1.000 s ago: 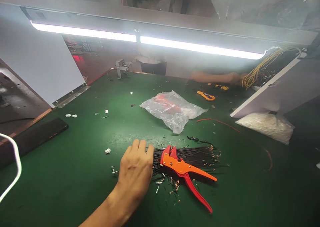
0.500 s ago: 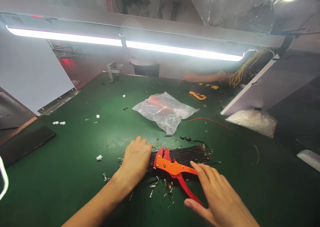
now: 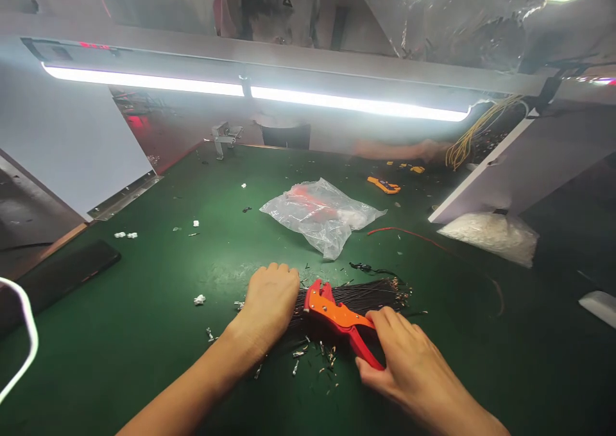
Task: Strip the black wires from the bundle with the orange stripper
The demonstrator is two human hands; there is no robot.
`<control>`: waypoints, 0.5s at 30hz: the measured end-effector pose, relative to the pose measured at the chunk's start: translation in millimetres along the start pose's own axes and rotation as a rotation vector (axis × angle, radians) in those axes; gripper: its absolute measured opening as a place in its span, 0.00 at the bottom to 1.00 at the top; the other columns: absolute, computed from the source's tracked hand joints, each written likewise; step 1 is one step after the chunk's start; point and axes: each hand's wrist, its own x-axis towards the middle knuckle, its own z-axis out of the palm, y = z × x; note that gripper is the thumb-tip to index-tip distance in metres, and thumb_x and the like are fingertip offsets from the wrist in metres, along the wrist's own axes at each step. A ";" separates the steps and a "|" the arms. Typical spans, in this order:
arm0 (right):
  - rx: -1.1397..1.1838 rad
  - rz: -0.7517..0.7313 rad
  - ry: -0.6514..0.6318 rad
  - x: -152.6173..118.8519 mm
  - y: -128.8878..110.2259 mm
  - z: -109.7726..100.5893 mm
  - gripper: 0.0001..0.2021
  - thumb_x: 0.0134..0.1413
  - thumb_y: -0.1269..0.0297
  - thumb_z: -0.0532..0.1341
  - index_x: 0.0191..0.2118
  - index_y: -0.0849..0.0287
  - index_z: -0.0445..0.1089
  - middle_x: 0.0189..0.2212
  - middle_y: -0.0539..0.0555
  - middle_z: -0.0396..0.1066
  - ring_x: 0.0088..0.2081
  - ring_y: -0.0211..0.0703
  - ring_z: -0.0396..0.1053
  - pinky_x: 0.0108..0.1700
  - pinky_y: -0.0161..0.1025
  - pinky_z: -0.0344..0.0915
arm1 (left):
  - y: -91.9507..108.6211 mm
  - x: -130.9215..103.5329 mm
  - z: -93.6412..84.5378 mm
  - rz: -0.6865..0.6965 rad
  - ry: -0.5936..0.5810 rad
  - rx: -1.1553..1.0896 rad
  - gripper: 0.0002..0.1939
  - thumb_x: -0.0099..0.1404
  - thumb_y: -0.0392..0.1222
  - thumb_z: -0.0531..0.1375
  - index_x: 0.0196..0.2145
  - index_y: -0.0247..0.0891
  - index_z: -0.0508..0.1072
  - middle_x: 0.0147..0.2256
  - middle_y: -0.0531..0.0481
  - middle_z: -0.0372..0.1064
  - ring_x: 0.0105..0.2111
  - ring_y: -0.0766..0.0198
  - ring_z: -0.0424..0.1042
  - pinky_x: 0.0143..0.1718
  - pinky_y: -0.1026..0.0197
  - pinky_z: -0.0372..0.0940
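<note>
Left hand point(image 3: 269, 301) on black wires point(image 3: 373, 293); right hand point(image 3: 409, 356) around unlabelled red-orange stripper point(image 3: 337, 317)

Tube lamp point(image 3: 250, 91) above me glaring white, green mat point(image 3: 144, 333) shining beneath, far corners sinking dim, edges bending, my view staying sharp.

Right hand point(image 3: 404, 352) on orange wire stripper point(image 3: 339, 317) over black wires point(image 3: 370, 293)

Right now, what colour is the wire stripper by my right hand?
The wire stripper is orange with red handles and jaws, seen best in the head view.
</note>
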 end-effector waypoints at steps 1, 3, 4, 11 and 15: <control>0.034 0.005 -0.031 0.8 2.5 -7.5 0.14 0.51 0.63 0.60 0.43 0.63 0.69 0.39 0.64 0.75 0.40 0.61 0.73 0.41 0.55 0.68 | 0.0 -0.5 -0.7 -0.001 0.008 -0.007 0.12 0.70 0.45 0.61 0.45 0.35 0.74 0.44 0.47 0.74 0.43 0.59 0.75 0.45 0.50 0.72; 0.151 0.020 -0.119 0.6 11.3 -22.1 0.08 0.54 0.61 0.57 0.39 0.57 0.66 0.31 0.54 0.72 0.30 0.49 0.69 0.33 0.45 0.65 | -0.2 -1.4 -2.4 -0.009 0.027 -0.025 0.11 0.70 0.45 0.61 0.45 0.35 0.74 0.43 0.47 0.75 0.42 0.59 0.76 0.44 0.50 0.72; 0.273 0.040 -0.193 -0.1 17.1 -28.4 0.07 0.53 0.60 0.58 0.38 0.55 0.65 0.29 0.51 0.70 0.29 0.46 0.65 0.31 0.43 0.62 | -0.5 -1.8 -3.1 -0.016 0.041 -0.034 0.11 0.70 0.45 0.61 0.45 0.35 0.74 0.43 0.47 0.75 0.42 0.59 0.75 0.44 0.51 0.72; 1.362 0.058 -0.418 -13.8 37.5 -30.3 0.29 0.45 0.40 0.65 0.49 0.55 0.70 0.44 0.59 0.75 0.47 0.58 0.72 0.49 0.51 0.64 | -7.9 0.1 -4.0 -0.075 0.133 -0.083 0.06 0.72 0.39 0.58 0.41 0.35 0.73 0.39 0.49 0.74 0.41 0.60 0.75 0.42 0.53 0.72; 1.449 0.027 -0.417 -15.1 27.3 -9.1 0.32 0.45 0.38 0.66 0.51 0.54 0.68 0.43 0.59 0.77 0.46 0.57 0.73 0.49 0.53 0.64 | -10.2 0.6 -3.7 -0.057 0.106 -0.098 0.08 0.70 0.43 0.60 0.40 0.34 0.74 0.38 0.50 0.75 0.38 0.62 0.75 0.42 0.53 0.72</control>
